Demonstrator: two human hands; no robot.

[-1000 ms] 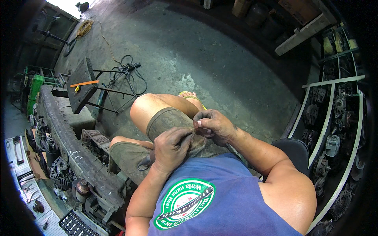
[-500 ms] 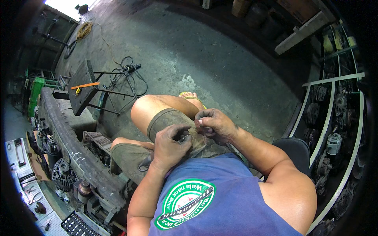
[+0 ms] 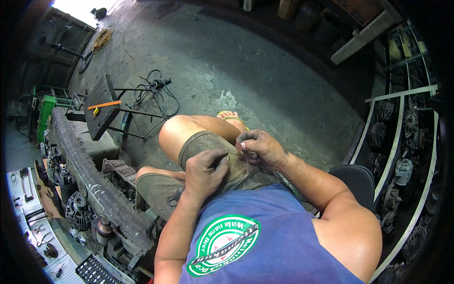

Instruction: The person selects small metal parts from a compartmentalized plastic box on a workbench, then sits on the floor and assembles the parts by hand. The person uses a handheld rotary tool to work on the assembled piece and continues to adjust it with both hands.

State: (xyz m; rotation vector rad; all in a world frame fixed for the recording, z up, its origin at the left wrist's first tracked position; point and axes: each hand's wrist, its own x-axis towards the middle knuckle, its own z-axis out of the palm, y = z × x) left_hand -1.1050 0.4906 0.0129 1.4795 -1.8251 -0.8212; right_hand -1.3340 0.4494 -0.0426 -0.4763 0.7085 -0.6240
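Note:
My left hand (image 3: 204,173) is closed above my lap, thumb pressed against curled fingers. Whatever lies in it is hidden from view. A short way to its right, my right hand (image 3: 261,150) pinches a small reddish-brown piece (image 3: 239,147) between thumb and fingertips. The piece is too small for its kind to be told. Both hands are dark with grime and stay apart from each other, over my olive-brown shorts (image 3: 208,146).
At the left, a heavy dark workbench (image 3: 97,184) carries an alternator (image 3: 78,208) and other machine parts. Ahead stands a black stool (image 3: 101,116) with an orange strip (image 3: 105,104) on it, near coiled cables (image 3: 158,94). Metal racks (image 3: 395,137) of parts line the right side.
My left fingers have curled in further, covering a small dark metallic thing that showed in the palm. My right hand keeps its pinch, nearly unmoved. The view has shifted slightly.

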